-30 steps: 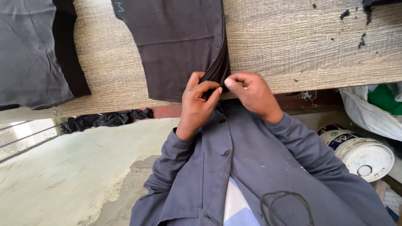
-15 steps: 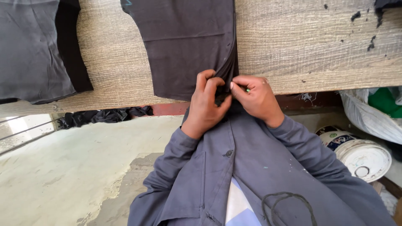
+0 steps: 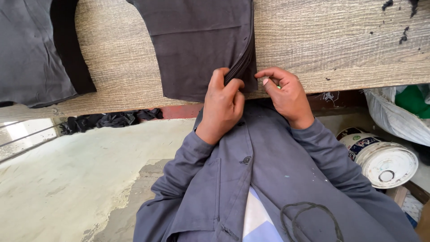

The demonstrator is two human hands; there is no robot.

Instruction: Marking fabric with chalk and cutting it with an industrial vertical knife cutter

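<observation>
A stack of dark cut fabric pieces point(image 3: 197, 45) lies on the wooden table point(image 3: 322, 45), its right edge showing several thin layers. My left hand point(image 3: 224, 101) pinches the lower right corner of the stack, with the thumb and fingers pressed on the layered edge. My right hand point(image 3: 284, 92) sits just to the right of that corner, fingers curled, its fingertips close to the fabric edge. I cannot tell whether the right hand grips a layer. Both arms wear grey jacket sleeves.
A second pile of dark grey and black fabric point(image 3: 36, 49) lies at the table's left. Black fabric scraps point(image 3: 112, 120) lie on the floor under the table edge. A white bucket point(image 3: 385, 159) and a plastic bag point(image 3: 398, 112) stand at the right.
The view has shifted slightly, with the fabric stack and both hands now a bit further right and higher. My right hand has drawn a little away from the fabric corner.
</observation>
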